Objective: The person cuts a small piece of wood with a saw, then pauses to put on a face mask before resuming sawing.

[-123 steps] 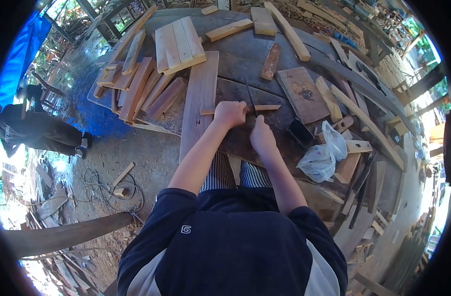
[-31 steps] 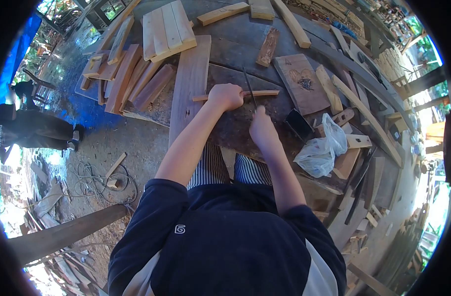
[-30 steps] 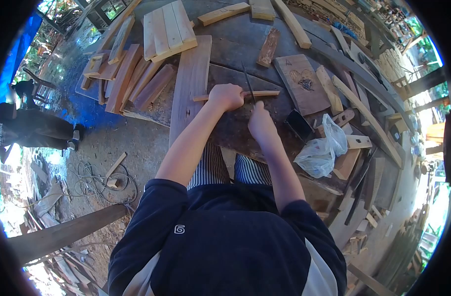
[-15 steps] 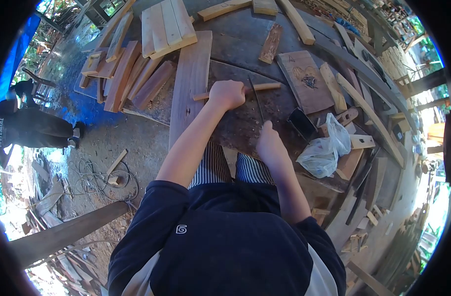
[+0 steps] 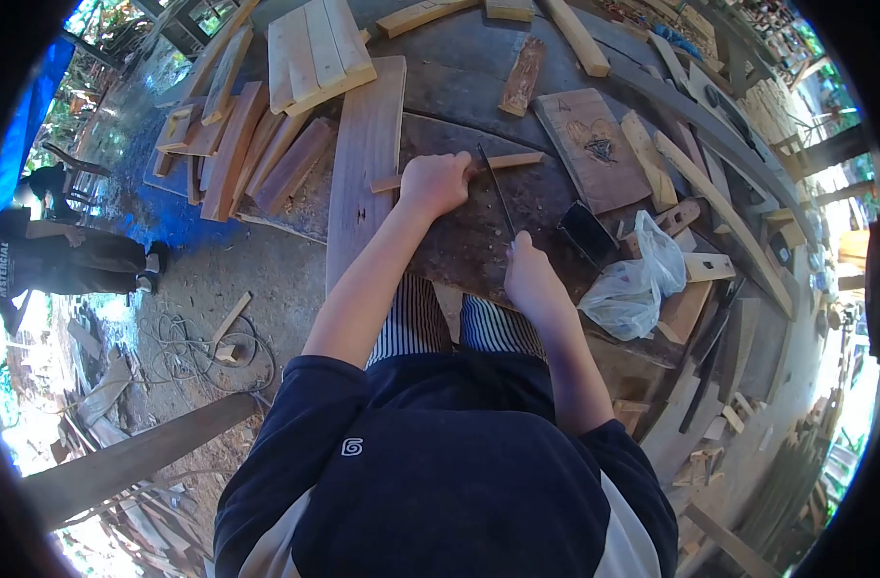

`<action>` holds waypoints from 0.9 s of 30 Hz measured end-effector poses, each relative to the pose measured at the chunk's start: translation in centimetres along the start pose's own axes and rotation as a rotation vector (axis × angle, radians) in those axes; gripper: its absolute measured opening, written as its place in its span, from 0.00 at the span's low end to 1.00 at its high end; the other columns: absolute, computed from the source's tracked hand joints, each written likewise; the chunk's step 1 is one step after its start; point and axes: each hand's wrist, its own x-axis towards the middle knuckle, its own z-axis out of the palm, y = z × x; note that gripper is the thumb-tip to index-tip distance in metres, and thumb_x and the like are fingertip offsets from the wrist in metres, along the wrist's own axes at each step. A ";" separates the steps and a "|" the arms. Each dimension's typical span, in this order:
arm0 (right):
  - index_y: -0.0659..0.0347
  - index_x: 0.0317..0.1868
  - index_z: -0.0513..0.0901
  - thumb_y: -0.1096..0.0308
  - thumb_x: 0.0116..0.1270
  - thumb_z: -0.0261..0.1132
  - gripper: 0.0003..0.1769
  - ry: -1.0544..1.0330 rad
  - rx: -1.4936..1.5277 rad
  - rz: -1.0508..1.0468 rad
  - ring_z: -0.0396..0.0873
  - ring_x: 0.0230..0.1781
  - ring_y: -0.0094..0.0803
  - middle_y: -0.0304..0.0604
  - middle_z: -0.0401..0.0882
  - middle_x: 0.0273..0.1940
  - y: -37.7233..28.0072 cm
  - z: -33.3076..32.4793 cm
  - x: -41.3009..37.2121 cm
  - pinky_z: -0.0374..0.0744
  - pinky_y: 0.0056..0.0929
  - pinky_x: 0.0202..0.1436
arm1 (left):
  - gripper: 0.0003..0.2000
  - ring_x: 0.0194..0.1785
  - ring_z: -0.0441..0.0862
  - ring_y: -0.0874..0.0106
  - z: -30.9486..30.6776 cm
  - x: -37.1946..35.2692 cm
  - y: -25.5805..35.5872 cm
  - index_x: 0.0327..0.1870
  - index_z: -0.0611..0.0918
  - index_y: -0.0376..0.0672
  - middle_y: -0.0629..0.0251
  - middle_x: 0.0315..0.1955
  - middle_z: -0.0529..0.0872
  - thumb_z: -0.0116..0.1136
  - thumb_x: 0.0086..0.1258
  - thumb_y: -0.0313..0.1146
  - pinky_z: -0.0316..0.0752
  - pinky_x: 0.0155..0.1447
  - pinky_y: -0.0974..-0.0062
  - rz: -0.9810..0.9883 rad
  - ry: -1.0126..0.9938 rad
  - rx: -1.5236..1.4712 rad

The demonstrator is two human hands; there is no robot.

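Over the dark workbench (image 5: 459,260), my left hand (image 5: 434,185) is closed around a narrow strip of wood (image 5: 517,160), whose ends stick out on both sides of the fist. My right hand (image 5: 534,279) grips the near end of a long, thin dark blade (image 5: 496,193); its handle is hidden in my fingers. The blade crosses the strip just right of my left fist, pointing away from me. A wide plank (image 5: 367,154) lies beneath the strip's left end.
Right of my hands are a black open box (image 5: 588,234), a clear plastic bag (image 5: 642,279) and a board with a pile of nails (image 5: 584,178). Stacked timber (image 5: 319,53) fills the back left. A person (image 5: 69,252) stands at far left, near a coiled cord (image 5: 204,342).
Both hands keep their grips on the strip and the blade, with the blade shifted only slightly against the strip. The whole view has moved a little. The person's hand at left now shows.
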 end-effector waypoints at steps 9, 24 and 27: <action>0.67 0.49 0.67 0.67 0.77 0.48 0.11 -0.046 -0.025 0.030 0.80 0.50 0.66 0.72 0.81 0.43 -1.4 -0.4 2.5 0.77 0.57 0.53 | 0.09 0.39 0.86 0.54 -0.8 0.1 0.5 0.39 0.80 0.48 0.57 0.32 0.88 0.53 0.70 0.41 0.78 0.42 0.53 -0.072 -0.035 -0.030; 0.67 0.51 0.67 0.71 0.72 0.48 0.11 0.033 -0.038 0.025 0.80 0.51 0.66 0.72 0.81 0.44 -1.6 -0.1 3.7 0.77 0.58 0.54 | 0.06 0.37 0.86 0.57 0.5 -0.9 0.6 0.35 0.78 0.47 0.60 0.29 0.86 0.57 0.66 0.37 0.78 0.42 0.57 0.084 0.137 0.003; 0.67 0.51 0.67 0.71 0.73 0.49 0.11 0.040 -0.020 0.015 0.80 0.51 0.65 0.72 0.81 0.45 -1.6 0.4 4.3 0.77 0.58 0.54 | 0.05 0.38 0.87 0.57 0.4 -0.8 0.4 0.35 0.79 0.48 0.61 0.30 0.87 0.57 0.66 0.37 0.78 0.42 0.57 0.078 0.124 0.028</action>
